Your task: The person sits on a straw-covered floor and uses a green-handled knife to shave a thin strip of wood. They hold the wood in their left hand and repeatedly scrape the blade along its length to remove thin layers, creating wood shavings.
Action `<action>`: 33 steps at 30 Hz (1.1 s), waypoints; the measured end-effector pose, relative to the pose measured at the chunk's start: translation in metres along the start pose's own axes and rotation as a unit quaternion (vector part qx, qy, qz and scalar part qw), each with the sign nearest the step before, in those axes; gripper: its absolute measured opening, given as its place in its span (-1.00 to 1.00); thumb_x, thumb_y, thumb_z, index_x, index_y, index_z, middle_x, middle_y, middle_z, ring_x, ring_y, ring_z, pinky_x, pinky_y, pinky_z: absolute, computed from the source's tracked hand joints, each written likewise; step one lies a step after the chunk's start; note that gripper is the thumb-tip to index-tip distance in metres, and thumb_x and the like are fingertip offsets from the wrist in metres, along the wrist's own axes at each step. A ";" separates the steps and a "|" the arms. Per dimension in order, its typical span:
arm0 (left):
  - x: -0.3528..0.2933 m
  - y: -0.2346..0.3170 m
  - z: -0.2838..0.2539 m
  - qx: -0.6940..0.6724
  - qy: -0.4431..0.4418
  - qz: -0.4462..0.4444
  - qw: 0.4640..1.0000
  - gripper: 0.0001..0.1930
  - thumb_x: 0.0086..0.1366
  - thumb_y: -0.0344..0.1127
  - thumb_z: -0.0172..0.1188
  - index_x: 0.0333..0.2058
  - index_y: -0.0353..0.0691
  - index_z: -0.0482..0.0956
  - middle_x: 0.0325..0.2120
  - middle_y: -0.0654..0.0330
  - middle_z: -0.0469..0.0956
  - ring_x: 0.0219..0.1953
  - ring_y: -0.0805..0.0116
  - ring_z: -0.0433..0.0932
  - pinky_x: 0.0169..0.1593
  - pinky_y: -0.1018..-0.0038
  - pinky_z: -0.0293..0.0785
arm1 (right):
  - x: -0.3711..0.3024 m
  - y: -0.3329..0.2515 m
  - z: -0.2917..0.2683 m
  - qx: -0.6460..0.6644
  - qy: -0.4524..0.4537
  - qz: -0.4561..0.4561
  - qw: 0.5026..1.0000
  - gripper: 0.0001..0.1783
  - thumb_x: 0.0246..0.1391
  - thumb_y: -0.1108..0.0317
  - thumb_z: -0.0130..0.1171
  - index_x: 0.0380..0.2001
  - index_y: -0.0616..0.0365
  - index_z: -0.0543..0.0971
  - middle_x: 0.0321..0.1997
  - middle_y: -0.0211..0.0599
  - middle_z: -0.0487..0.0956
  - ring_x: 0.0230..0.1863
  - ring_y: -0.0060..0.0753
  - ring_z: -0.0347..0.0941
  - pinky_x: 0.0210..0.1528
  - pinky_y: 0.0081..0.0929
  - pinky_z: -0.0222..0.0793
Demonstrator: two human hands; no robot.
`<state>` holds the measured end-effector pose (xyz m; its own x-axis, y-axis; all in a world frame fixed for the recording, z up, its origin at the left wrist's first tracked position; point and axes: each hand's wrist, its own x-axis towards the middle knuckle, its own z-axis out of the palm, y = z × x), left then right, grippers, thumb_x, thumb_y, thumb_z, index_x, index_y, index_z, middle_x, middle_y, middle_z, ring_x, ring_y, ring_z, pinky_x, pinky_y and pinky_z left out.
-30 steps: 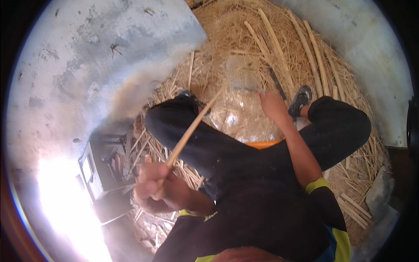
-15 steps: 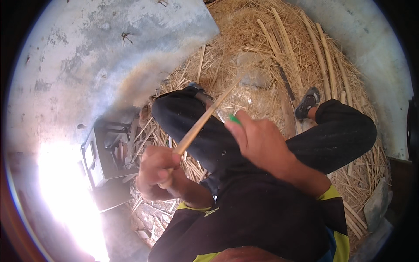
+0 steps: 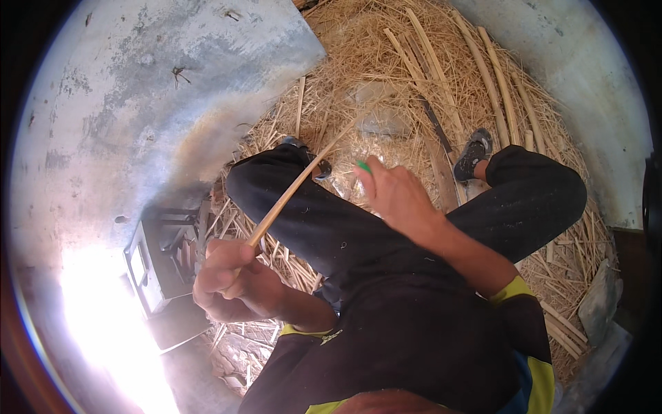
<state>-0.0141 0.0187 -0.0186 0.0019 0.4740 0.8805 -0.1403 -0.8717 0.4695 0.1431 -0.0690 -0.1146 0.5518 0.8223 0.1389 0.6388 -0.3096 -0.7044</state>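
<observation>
A long, pale wooden stick (image 3: pixel 293 191) slants up and away from my left hand (image 3: pixel 234 279). My fingers are closed round its near end, and its far tip hangs over the wood shavings between my legs. To the right, my right hand (image 3: pixel 400 200) is closed on a green-handled tool (image 3: pixel 363 166). Only a bit of green shows at the fingers; the rest of the tool is hidden or too blurred to make out. This hand is apart from the stick.
Shavings and wood strips (image 3: pixel 500 90) cover the floor ahead and to the right. A grey stone (image 3: pixel 381 123) lies between my feet. My bent legs (image 3: pixel 289 186) frame the work area. At left stand a pale wall (image 3: pixel 172 83) and a box-like frame (image 3: pixel 146 265) beside bright light.
My left hand and the stick have moved left and slightly down. The right hand has shifted a little left and up, and the view has moved slightly.
</observation>
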 end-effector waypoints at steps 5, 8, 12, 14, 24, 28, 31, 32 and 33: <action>-0.006 -0.007 -0.009 -0.048 -0.014 0.003 0.999 -0.84 0.39 -0.31 -0.05 -0.35 -0.27 0.32 -0.67 0.05 0.47 -0.64 0.43 0.29 -0.61 0.64 0.15 | -0.010 -0.036 -0.018 0.140 -0.019 -0.102 0.985 -0.62 0.28 0.07 -0.08 -0.26 0.23 0.43 -0.75 -0.01 0.45 -0.68 0.14 0.44 -0.61 -0.08 0.37; -0.004 -0.004 -0.005 -0.030 0.026 -0.024 0.999 -0.86 0.38 -0.34 -0.07 -0.32 -0.29 0.31 -0.64 0.01 0.47 -0.63 0.41 0.31 -0.59 0.64 0.20 | -0.002 -0.024 0.003 0.061 -0.002 -0.048 0.997 -0.63 0.28 0.09 -0.06 -0.28 0.24 0.42 -0.79 -0.02 0.42 -0.69 0.10 0.44 -0.63 -0.08 0.36; 0.000 -0.006 -0.005 0.025 0.063 -0.051 0.996 -0.82 0.39 -0.30 -0.07 -0.30 -0.32 0.30 -0.58 -0.03 0.48 -0.62 0.39 0.34 -0.59 0.62 0.26 | 0.000 -0.035 0.000 0.088 -0.007 -0.063 0.994 -0.63 0.27 0.08 -0.04 -0.34 0.22 0.44 -0.81 -0.04 0.40 -0.70 0.06 0.46 -0.66 -0.10 0.37; -0.003 -0.005 -0.007 -0.001 0.058 -0.043 0.997 -0.79 0.40 -0.27 -0.08 -0.28 -0.34 0.29 -0.58 -0.02 0.47 -0.62 0.38 0.35 -0.60 0.62 0.27 | -0.005 -0.037 -0.001 0.086 -0.014 -0.067 0.994 -0.63 0.27 0.07 -0.04 -0.34 0.21 0.44 -0.80 -0.04 0.41 -0.69 0.07 0.46 -0.65 -0.09 0.38; -0.002 -0.006 -0.007 0.016 0.057 -0.046 0.997 -0.75 0.42 -0.23 -0.10 -0.25 -0.36 0.30 -0.59 -0.02 0.46 -0.58 0.36 0.38 -0.59 0.61 0.27 | 0.002 -0.032 0.002 -0.023 0.017 -0.053 0.998 -0.65 0.25 0.06 -0.03 -0.36 0.16 0.42 -0.79 -0.08 0.44 -0.68 0.05 0.49 -0.64 -0.09 0.40; 0.001 -0.009 -0.006 0.065 0.066 -0.063 0.994 -0.74 0.40 -0.22 -0.08 -0.24 -0.36 0.30 -0.60 -0.02 0.46 -0.60 0.37 0.38 -0.61 0.64 0.24 | 0.007 -0.040 -0.005 -0.035 0.004 -0.048 0.998 -0.63 0.26 0.07 -0.04 -0.37 0.20 0.45 -0.79 -0.07 0.45 -0.68 0.05 0.49 -0.63 -0.13 0.41; 0.000 -0.007 -0.002 0.049 0.078 -0.048 0.995 -0.73 0.39 -0.22 -0.04 -0.25 -0.38 0.31 -0.60 -0.02 0.48 -0.64 0.40 0.35 -0.63 0.68 0.21 | 0.000 -0.055 -0.014 0.000 -0.034 -0.057 0.998 -0.62 0.27 0.09 -0.06 -0.38 0.22 0.47 -0.77 -0.06 0.45 -0.67 0.07 0.49 -0.62 -0.15 0.42; 0.001 -0.005 -0.003 0.063 0.079 -0.057 0.993 -0.72 0.39 -0.21 -0.04 -0.25 -0.38 0.31 -0.59 -0.03 0.48 -0.64 0.40 0.35 -0.63 0.68 0.21 | 0.002 -0.045 -0.008 -0.021 -0.008 -0.048 0.999 -0.62 0.27 0.09 -0.07 -0.37 0.23 0.47 -0.77 -0.05 0.46 -0.67 0.07 0.49 -0.62 -0.14 0.42; 0.002 -0.003 -0.003 0.077 0.079 -0.066 0.992 -0.72 0.39 -0.20 -0.04 -0.25 -0.38 0.31 -0.59 -0.03 0.49 -0.65 0.41 0.34 -0.63 0.68 0.21 | 0.007 -0.025 0.003 -0.042 0.018 -0.038 0.998 -0.61 0.27 0.09 -0.07 -0.37 0.24 0.47 -0.77 -0.05 0.46 -0.67 0.08 0.49 -0.62 -0.13 0.42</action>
<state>-0.0169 0.0232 -0.0185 -0.1469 0.5883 0.7952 0.0037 -0.8035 0.5952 0.1294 -0.0538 -0.0981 0.5172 0.8281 0.2161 0.7221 -0.2867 -0.6295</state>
